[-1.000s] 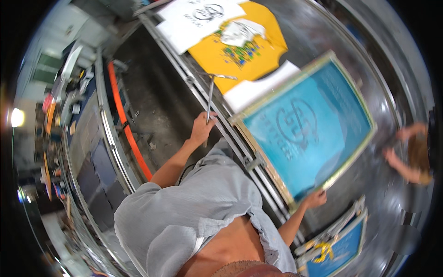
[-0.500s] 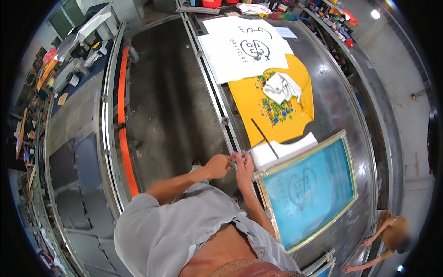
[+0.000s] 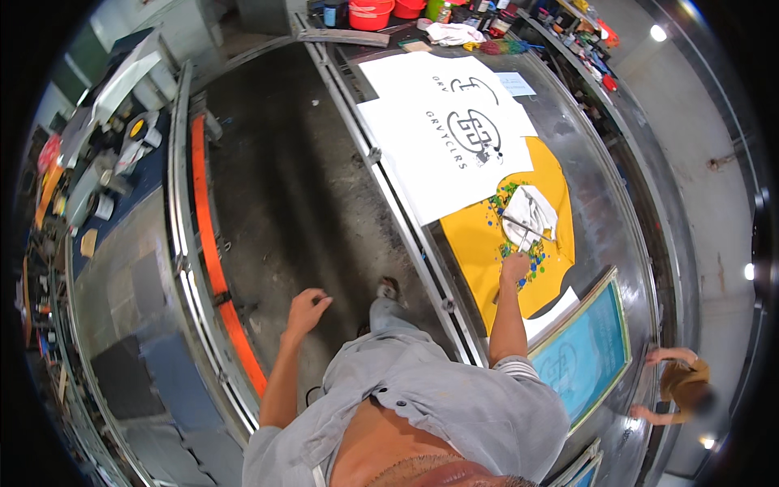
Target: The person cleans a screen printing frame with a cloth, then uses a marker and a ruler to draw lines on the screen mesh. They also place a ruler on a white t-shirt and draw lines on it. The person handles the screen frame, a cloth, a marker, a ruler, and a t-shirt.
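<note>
My right grip [image 3: 514, 265] is hiding part of the T-shaped metal tool [image 3: 523, 242] it is pinching; the crossbar [image 3: 539, 234] is extending ahead, over the white cloth [image 3: 532, 206] on the yellow garment [image 3: 472, 252], contact being unclear. My left grip [image 3: 307, 311] is hanging loosely spread above the floor [image 3: 341, 203]. My grey shirt [image 3: 487, 402] is partly blocking the framed blue screen [image 3: 599, 334].

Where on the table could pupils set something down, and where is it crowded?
A bare strip of table lies between the yellow shirt and right edge. Crowded: the top end, with red buckets; the left, under white sheets; mid-shirt, with cloth, tool and right hand.
</note>
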`<state>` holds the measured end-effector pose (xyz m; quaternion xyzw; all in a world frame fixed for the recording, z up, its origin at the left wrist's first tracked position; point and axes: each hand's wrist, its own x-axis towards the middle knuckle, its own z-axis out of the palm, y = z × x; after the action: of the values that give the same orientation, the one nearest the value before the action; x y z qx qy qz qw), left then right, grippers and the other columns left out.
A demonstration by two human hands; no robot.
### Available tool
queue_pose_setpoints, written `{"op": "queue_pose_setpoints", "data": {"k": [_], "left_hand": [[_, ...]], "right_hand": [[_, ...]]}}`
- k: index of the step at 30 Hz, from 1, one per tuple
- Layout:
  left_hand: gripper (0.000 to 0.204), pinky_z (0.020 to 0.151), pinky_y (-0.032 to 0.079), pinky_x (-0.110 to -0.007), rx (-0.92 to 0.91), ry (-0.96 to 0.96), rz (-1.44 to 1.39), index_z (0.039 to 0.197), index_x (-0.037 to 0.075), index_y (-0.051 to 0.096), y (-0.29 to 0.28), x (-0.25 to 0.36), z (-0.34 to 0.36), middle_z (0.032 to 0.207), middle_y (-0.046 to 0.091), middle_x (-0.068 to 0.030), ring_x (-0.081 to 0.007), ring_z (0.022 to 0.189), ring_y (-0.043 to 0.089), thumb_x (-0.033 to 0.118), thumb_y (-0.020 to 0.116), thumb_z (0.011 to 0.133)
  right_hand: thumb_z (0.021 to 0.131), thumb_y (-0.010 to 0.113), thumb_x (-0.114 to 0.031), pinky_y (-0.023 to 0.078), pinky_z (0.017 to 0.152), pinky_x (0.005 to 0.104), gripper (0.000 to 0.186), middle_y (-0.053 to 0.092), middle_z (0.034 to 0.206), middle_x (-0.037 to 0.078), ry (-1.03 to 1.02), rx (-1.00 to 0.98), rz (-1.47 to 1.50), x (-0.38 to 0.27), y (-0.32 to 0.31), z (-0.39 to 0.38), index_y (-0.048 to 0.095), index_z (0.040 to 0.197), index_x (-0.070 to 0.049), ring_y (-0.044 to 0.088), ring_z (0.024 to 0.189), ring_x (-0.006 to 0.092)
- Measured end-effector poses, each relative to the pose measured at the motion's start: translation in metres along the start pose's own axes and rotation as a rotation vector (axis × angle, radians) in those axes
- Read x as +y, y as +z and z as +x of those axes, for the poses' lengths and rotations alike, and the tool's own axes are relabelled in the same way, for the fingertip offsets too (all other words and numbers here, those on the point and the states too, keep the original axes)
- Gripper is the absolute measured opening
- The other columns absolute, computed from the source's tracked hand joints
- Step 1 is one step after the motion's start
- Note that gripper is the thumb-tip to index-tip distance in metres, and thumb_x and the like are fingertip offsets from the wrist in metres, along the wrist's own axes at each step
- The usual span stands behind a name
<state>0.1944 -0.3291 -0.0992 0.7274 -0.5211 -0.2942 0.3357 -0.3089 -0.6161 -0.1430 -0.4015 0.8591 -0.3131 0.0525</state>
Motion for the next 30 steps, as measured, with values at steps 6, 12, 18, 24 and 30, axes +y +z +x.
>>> {"op": "queue_pose_setpoints", "data": {"k": [6, 12, 18, 24, 30], "left_hand": [[0.041, 0.085, 0.054, -0.038, -0.206, -0.444, -0.107, 0.107, 0.001, 0.075, -0.008, -0.085, 0.092, 0.106, 0.075, -0.0171, -0.0263, 0.097, 0.072, 0.038, 0.074, 0.090], [0.064, 0.088, 0.054, -0.041, -0.507, -0.694, -0.056, 0.107, -0.006, 0.074, 0.007, -0.195, 0.192, 0.110, 0.073, -0.0259, -0.0338, 0.105, 0.071, 0.056, 0.070, 0.090], [0.040, 0.067, 0.052, -0.043, -0.473, -0.157, 0.227, 0.086, 0.001, 0.076, -0.065, -0.112, 0.489, 0.076, 0.073, -0.0139, -0.0285, 0.072, 0.070, 0.040, 0.071, 0.090], [0.026, 0.075, 0.052, -0.031, -0.381, 0.268, -0.186, 0.095, -0.002, 0.074, -0.054, 0.108, 0.851, 0.082, 0.072, -0.0064, -0.0113, 0.080, 0.065, 0.024, 0.068, 0.095], [0.036, 0.089, 0.049, -0.051, -0.063, 0.283, 0.289, 0.109, 0.001, 0.072, 0.070, 0.131, 1.149, 0.110, 0.071, -0.0167, -0.0333, 0.104, 0.067, 0.031, 0.065, 0.091]], "right_hand": [[0.099, 0.054, -0.020, 0.053, 0.090, 0.0451, 0.032, 0.073, 0.113, 0.021, 0.112, 0.245, 0.172, -0.057, 0.041, 0.061, 0.073, 0.112, 0.003, 0.069, 0.104, 0.0378], [0.100, 0.058, -0.018, 0.054, 0.084, 0.0436, 0.028, 0.072, 0.107, 0.019, 0.012, 0.283, 0.309, -0.193, 0.158, 0.080, 0.072, 0.111, 0.004, 0.068, 0.095, 0.0360], [0.101, 0.059, -0.012, 0.053, 0.087, 0.0315, 0.026, 0.073, 0.107, 0.015, 0.029, -0.003, 0.567, -0.334, 0.208, 0.063, 0.068, 0.115, 0.007, 0.069, 0.098, 0.0204], [0.102, 0.056, -0.011, 0.054, 0.082, 0.0306, 0.027, 0.073, 0.102, 0.015, 0.108, -0.050, 0.622, -0.404, 0.246, 0.043, 0.067, 0.116, 0.009, 0.069, 0.089, 0.0194], [0.102, 0.057, -0.014, 0.056, 0.072, 0.0293, 0.024, 0.071, 0.086, 0.012, 0.447, 0.114, 0.509, -0.446, 0.243, -0.034, 0.067, 0.111, 0.007, 0.068, 0.080, 0.0168]]}}
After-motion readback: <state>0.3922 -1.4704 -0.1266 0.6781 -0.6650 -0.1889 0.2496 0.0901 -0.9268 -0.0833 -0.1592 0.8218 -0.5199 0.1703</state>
